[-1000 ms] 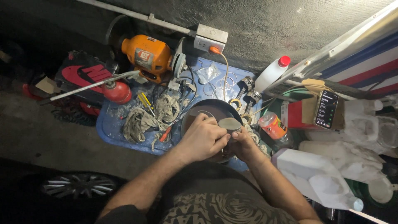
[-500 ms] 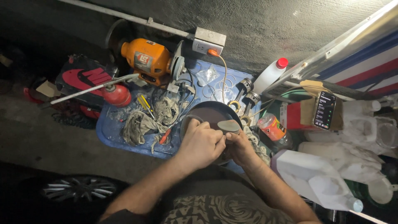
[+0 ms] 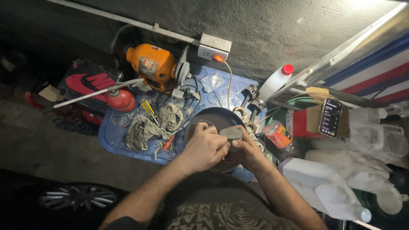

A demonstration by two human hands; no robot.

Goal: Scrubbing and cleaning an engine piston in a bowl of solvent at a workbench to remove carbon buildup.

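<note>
- Left hand [image 3: 203,149] and right hand [image 3: 247,152] are both gripping a grey piston [image 3: 231,134].
- Piston is hovering over a dark round pan [image 3: 215,116].
- Pan is sitting on a blue tray [image 3: 113,136], beside greasy rags [image 3: 147,127].

- Piston [image 3: 231,134]: dull grey metal with a matt top, held between both hands.
- Pan [image 3: 215,116]: dark metal, faintly glossy at the rim.
- Tray [image 3: 111,135]: blue plastic, scuffed and dusty.
- Rags [image 3: 142,130]: grey cloth, rumpled and grimy.
- Grinder [image 3: 151,64]: glossy orange painted body, with a rough dark wheel.
- Bottle [image 3: 276,81]: smooth white plastic with a red cap.
- Jug [image 3: 324,187]: matt, translucent white plastic.
- Wall [image 3: 272,30]: rough grey plaster.
</note>
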